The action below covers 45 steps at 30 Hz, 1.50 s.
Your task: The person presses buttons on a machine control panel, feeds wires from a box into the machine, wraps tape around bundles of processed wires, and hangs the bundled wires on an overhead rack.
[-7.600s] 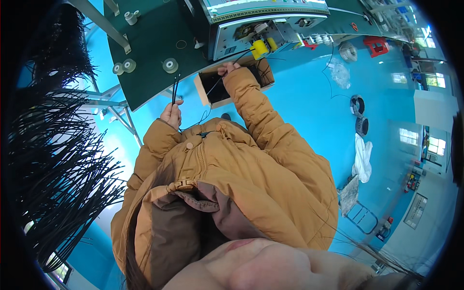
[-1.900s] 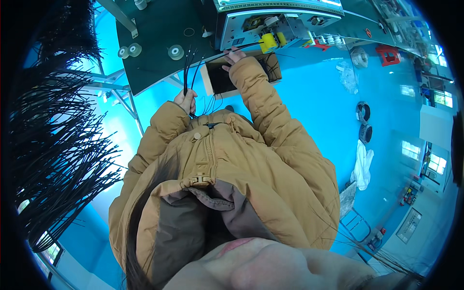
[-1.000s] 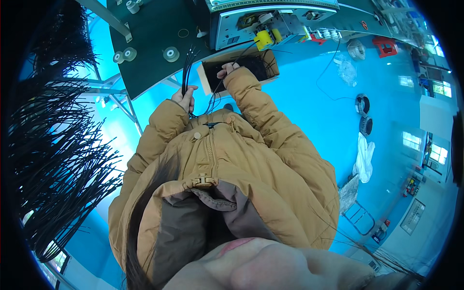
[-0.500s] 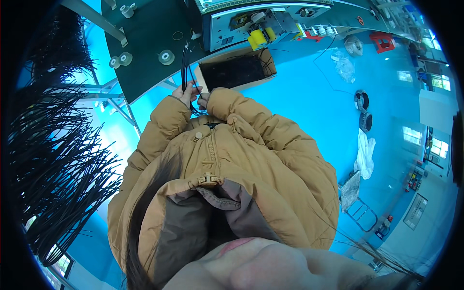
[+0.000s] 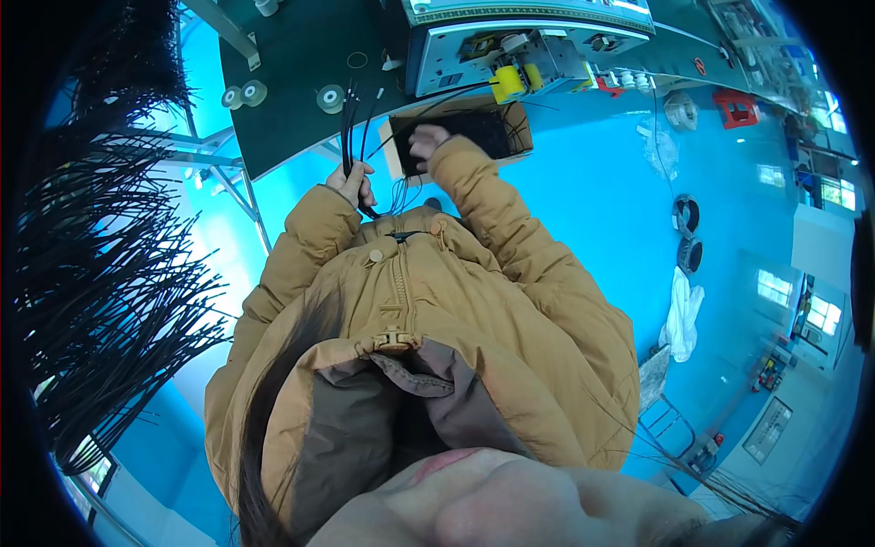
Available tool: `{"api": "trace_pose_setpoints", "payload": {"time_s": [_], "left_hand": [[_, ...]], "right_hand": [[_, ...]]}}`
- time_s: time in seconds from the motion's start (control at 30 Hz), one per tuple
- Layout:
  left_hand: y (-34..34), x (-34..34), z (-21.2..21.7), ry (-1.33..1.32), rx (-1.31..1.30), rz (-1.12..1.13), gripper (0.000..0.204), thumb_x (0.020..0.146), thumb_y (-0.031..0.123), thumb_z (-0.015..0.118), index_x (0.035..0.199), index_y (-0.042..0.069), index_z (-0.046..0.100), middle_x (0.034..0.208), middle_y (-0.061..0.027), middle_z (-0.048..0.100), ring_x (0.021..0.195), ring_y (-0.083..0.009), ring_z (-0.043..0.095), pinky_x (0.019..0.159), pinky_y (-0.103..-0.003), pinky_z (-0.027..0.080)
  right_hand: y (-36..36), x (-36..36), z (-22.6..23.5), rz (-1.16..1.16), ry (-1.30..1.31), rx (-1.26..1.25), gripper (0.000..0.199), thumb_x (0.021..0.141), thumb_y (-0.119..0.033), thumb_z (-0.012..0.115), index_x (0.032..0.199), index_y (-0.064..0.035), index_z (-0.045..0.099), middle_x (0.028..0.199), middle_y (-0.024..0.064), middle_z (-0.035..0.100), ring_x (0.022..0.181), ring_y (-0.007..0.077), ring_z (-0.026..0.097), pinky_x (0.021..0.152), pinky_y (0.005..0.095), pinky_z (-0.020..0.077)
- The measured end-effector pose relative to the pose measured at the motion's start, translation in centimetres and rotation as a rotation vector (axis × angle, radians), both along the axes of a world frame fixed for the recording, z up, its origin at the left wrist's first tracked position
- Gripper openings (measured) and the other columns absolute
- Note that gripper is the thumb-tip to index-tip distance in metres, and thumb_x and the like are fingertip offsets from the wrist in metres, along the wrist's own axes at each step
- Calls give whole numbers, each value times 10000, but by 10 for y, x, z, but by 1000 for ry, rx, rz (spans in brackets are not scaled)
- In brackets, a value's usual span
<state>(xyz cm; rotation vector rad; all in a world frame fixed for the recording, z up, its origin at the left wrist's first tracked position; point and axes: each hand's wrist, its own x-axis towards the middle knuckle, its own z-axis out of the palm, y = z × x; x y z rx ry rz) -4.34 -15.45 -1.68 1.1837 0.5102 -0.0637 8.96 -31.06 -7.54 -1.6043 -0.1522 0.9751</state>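
Note:
My left hand (image 5: 352,185) is closed around a bundle of thin black cables (image 5: 347,137). Their light-tipped ends point up toward the bench, while the lower ends curl beneath the hand. Over the near part of an open cardboard box (image 5: 394,157) is my right hand (image 5: 428,142), slightly blurred, its fingers apart and nothing visible in them. Black cables lie in the box. One dark strand slants past the right hand toward the yellow rollers (image 5: 509,84) of a bench machine (image 5: 447,68). Thin loops hang between my hands and the jacket front.
A green-topped bench (image 5: 292,137) carries tape-like rolls (image 5: 330,98). Large bunches of black cables (image 5: 118,301) hang at my left. Rightward, a red stool (image 5: 735,108), wire coils (image 5: 685,215) and white cloth (image 5: 681,314) stand or lie on the blue floor (image 5: 583,182).
My right hand has moved away from the left, up and right over the box. The left hand still grips the cables. The view has shifted slightly, and a strand now spans toward the rollers.

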Motion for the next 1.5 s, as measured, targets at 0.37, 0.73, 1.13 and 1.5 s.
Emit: {"api": "trace_pose_setpoints", "payload": {"time_s": [0.37, 0.73, 1.13, 1.5], "left_hand": [[1, -10, 1, 89, -15, 82, 272, 837, 294, 383, 822, 27, 434, 461, -4, 334, 344, -104, 323, 353, -255, 307], [1, -8, 2, 100, 86, 65, 272, 830, 274, 404, 910, 18, 451, 441, 6, 325, 333, -89, 317, 338, -241, 302], [2, -11, 6, 86, 38, -16, 247, 839, 226, 401, 937, 16, 482, 463, 6, 334, 353, -85, 331, 359, -243, 330], [2, -10, 5, 102, 36, -8, 281, 832, 263, 414, 954, 19, 482, 473, -3, 379, 355, -90, 357, 364, -230, 339]], "right_hand": [[11, 33, 30, -424, 201, 370, 256, 841, -253, 365, 1028, -81, 397, 926, 79, 531, 851, 172, 500, 694, 315, 429], [10, 16, 41, -316, -7, 122, 235, 833, -217, 338, 915, -28, 452, 787, 68, 564, 710, 131, 533, 625, 238, 442], [0, 1, 17, 420, -1275, -528, 225, 830, -188, 349, 938, -24, 459, 820, 69, 570, 746, 130, 536, 655, 233, 430], [-8, 9, -1, 168, -846, -193, 162, 783, -182, 410, 878, -64, 470, 795, 53, 548, 715, 154, 536, 632, 252, 428]]}}
